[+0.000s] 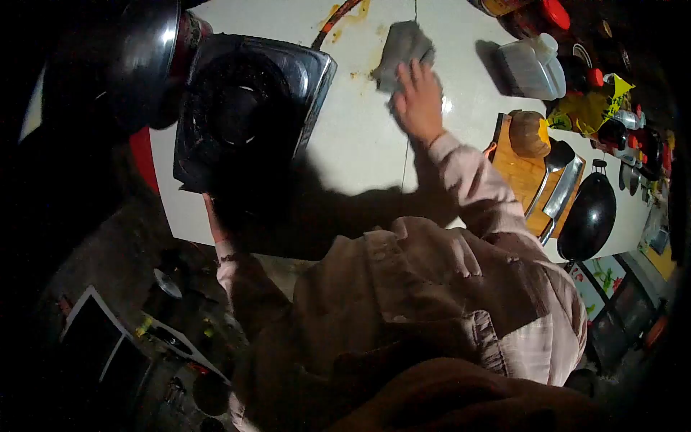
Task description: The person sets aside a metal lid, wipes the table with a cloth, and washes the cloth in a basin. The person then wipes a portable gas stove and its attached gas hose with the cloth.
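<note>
My right hand (419, 104) lies on a grey cloth (404, 49) on the white tabletop (360, 129). Its fingers are stretched out and a little apart, pressing the cloth from above. Brown and yellow stains (360, 74) mark the surface just left of the cloth. My left hand (209, 209) reaches the near left corner of a gas stove (317, 83); its fingers are hidden by the edge and the shadow, so whether they grip the stove cannot be told. A dark round burner (237, 115) sits on the stove, mostly in shadow.
A hose (332, 27) runs behind the stove, and a shiny pot (147, 57) stands left. At right are a plastic jug (531, 68) and a cutting board (512, 169) with a cut pumpkin (527, 134), a ladle (550, 164) and a cleaver (561, 191). Beside them lies a black wok (590, 216).
</note>
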Action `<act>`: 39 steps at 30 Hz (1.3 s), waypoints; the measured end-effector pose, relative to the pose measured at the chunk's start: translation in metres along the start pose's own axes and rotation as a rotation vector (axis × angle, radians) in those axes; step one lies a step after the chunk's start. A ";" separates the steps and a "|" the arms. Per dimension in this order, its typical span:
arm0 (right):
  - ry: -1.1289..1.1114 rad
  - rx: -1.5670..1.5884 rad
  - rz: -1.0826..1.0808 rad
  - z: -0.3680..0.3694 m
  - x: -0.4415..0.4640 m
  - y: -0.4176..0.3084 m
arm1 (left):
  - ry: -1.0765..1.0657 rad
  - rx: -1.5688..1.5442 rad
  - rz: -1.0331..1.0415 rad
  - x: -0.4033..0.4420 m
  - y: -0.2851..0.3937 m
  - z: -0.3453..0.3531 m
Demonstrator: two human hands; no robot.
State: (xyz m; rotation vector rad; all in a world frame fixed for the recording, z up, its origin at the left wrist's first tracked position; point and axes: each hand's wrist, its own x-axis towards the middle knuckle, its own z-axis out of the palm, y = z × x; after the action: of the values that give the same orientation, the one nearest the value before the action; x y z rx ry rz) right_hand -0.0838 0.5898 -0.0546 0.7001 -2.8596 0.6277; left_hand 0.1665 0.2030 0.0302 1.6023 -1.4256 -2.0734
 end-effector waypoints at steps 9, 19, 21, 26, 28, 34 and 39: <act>-0.161 0.069 -0.529 0.032 0.050 -0.038 | -0.141 -0.057 0.083 0.033 -0.004 -0.024; -0.131 -0.013 -0.618 0.082 0.169 -0.010 | 0.071 -0.184 -0.010 0.038 -0.006 -0.029; 0.104 0.025 -0.551 0.077 0.197 -0.014 | 0.089 -0.203 -0.035 0.045 -0.011 -0.037; 0.142 0.195 -0.149 0.049 0.189 -0.041 | -0.058 -0.273 -0.116 0.020 -0.017 -0.046; 0.050 -0.043 -0.254 0.079 0.151 -0.015 | -0.016 -0.296 -0.131 0.015 -0.026 -0.048; -0.227 -0.007 -0.561 0.016 0.063 0.008 | 0.151 0.394 0.432 0.010 -0.054 -0.044; -0.179 0.059 -0.656 0.063 0.143 0.009 | -0.015 0.713 0.273 0.001 -0.025 -0.069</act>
State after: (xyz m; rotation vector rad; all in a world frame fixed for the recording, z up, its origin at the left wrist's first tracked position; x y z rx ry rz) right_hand -0.2163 0.5111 -0.0828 1.6671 -2.5097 0.5579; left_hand 0.2327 0.1762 0.0130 1.4544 -2.4086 -1.5020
